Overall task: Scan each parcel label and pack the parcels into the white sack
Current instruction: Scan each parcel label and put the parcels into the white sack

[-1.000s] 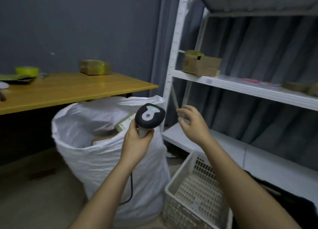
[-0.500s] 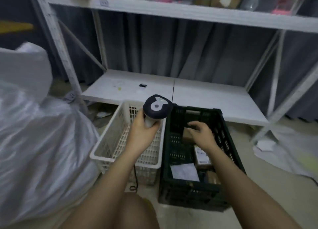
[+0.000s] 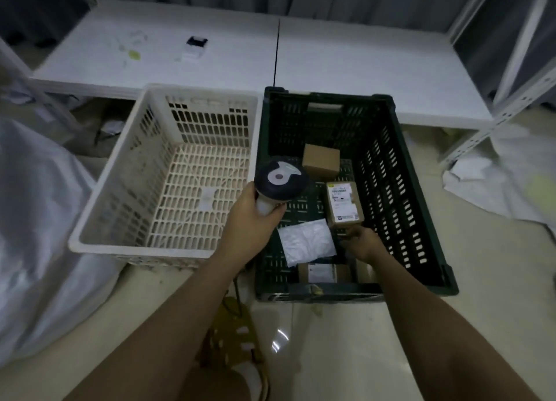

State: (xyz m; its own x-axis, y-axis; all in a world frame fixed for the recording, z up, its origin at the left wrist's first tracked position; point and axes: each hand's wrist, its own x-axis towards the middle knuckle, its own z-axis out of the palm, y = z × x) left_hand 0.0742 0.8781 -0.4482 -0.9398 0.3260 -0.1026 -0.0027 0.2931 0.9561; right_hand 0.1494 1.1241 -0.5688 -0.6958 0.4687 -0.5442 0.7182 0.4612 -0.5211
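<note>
A handheld scanner (image 3: pixel 280 181) is gripped in the left hand (image 3: pixel 251 223), while the near end of a labelled brown parcel (image 3: pixel 343 204) is pinched by the right hand (image 3: pixel 361 241) inside the dark green crate (image 3: pixel 421 220). A white poly mailer (image 3: pixel 305 241) and a plain cardboard box (image 3: pixel 320 160) are seen in the same crate; the white basket (image 3: pixel 126 196) is set just beside it, the white sack (image 3: pixel 36 235) at far left.

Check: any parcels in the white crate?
No. The white crate shows only its bare slotted floor; the parcels lie in the dark crate.
</note>
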